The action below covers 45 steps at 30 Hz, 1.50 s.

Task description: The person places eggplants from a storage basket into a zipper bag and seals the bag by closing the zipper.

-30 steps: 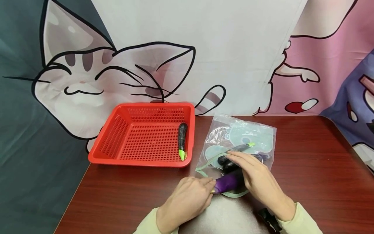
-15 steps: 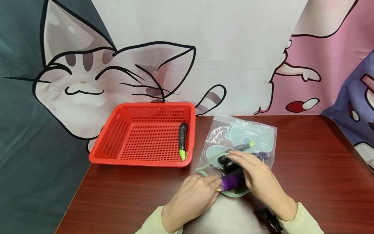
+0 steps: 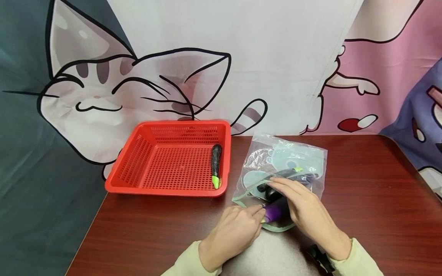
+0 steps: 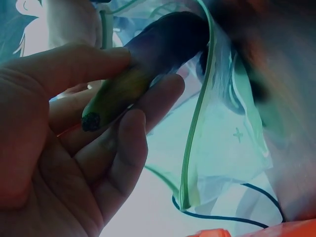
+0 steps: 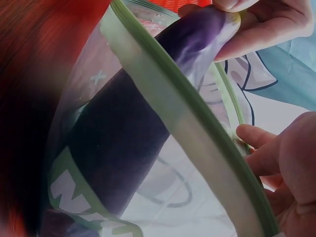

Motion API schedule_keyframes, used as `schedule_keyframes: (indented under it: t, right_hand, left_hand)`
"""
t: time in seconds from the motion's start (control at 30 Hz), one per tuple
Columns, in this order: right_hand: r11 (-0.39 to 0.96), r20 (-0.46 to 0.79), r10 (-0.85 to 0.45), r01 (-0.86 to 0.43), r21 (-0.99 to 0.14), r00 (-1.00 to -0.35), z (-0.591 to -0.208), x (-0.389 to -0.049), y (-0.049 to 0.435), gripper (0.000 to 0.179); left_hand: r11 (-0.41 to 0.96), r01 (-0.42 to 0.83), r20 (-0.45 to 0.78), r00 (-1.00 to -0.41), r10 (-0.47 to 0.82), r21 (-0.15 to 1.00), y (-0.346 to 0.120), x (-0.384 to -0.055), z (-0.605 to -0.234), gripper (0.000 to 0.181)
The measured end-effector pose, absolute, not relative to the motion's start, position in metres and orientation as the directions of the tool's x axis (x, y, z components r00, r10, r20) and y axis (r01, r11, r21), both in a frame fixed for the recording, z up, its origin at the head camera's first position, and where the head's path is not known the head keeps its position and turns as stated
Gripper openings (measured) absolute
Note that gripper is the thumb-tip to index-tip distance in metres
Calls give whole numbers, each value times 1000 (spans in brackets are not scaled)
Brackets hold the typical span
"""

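Eggplant [image 3: 274, 213], long, glossy purple, partly in clear green-rimmed plastic bag [image 3: 253, 158], stem end out. L hand [image 3: 235, 227] pinches that end. R hand [image 3: 309, 211] at bag mouth, fingers on rim; can't tell if gripping. White lettering [image 5: 73, 198] on bag, cut off, unreadable. Slim blk green-tipped veg [image 3: 215, 163] in red perf. plastic basket [image 3: 165, 191].

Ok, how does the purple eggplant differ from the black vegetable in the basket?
The eggplant shows purple with a yellowish end; the black vegetable has a bright green one. The left hand pinches the eggplant, partly inside the bag, while the black vegetable lies in the basket. Both are elongated.
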State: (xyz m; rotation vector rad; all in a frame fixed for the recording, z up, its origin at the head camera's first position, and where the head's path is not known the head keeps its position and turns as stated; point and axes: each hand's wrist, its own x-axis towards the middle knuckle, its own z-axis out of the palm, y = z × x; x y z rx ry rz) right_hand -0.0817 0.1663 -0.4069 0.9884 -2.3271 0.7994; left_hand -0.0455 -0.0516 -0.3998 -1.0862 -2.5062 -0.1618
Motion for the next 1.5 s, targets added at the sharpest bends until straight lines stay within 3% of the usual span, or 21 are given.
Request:
schedule_keyframes:
  t: [0.33, 0.63, 1.17, 1.5]
  right_hand:
    - [559, 624, -477, -761, -329, -619, -407, -82, 167, 49]
    - [566, 603, -477, -748, -346, -639, -407, -81, 167, 50]
    - [576, 589, -477, -738, -351, -653, -406, -80, 167, 50]
    - [581, 574, -478, -730, -361, -665, -406, -80, 168, 51]
  left_hand:
    - [693, 715, 439, -595, 673, -94, -40, -47, -407, 3]
    - [693, 715, 408, -607, 682, -94, -34, -47, -408, 23]
    - [690, 716, 371, -616, 695, -107, -20, -54, -416, 24]
    - [705, 676, 413, -591, 693, -214, -10, -60, -420, 21]
